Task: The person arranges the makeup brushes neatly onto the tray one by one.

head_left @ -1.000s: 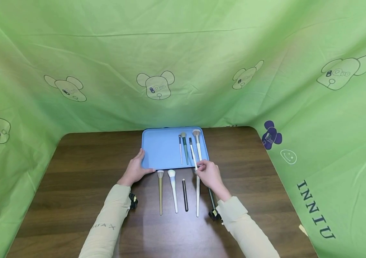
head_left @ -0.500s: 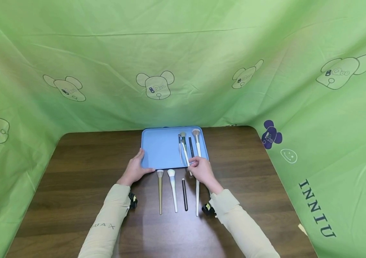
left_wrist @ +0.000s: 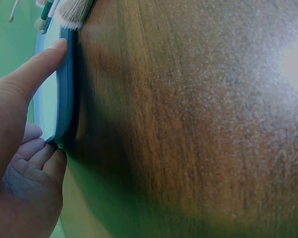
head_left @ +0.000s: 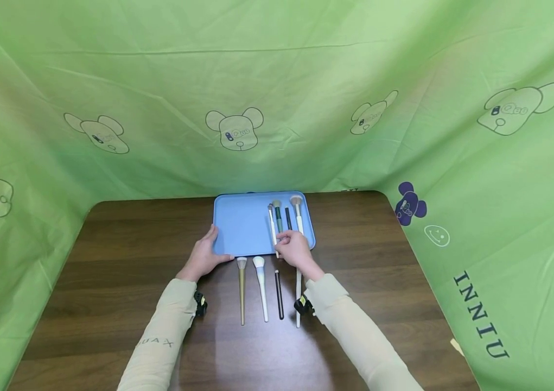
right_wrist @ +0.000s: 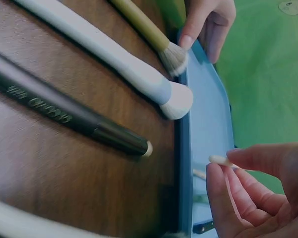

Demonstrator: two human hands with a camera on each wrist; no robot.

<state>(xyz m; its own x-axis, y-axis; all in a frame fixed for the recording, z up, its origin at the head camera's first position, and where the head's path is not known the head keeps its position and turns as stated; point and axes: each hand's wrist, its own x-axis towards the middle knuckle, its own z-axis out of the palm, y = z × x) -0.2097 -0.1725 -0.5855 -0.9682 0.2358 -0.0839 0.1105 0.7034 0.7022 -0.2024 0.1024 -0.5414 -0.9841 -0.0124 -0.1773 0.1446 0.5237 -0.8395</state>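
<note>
My right hand [head_left: 293, 250] pinches the end of a slim white-handled makeup brush [head_left: 272, 224] between thumb and fingertips, over the right half of a blue tray [head_left: 240, 224]. In the right wrist view, the pale handle tip [right_wrist: 219, 160] pokes out between thumb and finger. Beyond that hand lie a green-handled brush [head_left: 278, 216], a dark slim brush [head_left: 288, 216] and a fluffy-headed white brush [head_left: 297, 205]. My left hand [head_left: 203, 258] holds the tray's near left corner, thumb on the front rim [left_wrist: 64, 94] and fingers round the side.
On the wooden table [head_left: 130, 271] before the tray lie a gold-handled brush [head_left: 242, 296], a white brush with a blue band [head_left: 261, 290], a short black brush [head_left: 279, 296] and a long white handle [head_left: 298, 285]. Green cloth [head_left: 237, 70] hangs around the table.
My right hand has moved left across the tray with the white-handled brush, which now overlaps the thin leftmost brush. My left hand has stayed on the tray corner.
</note>
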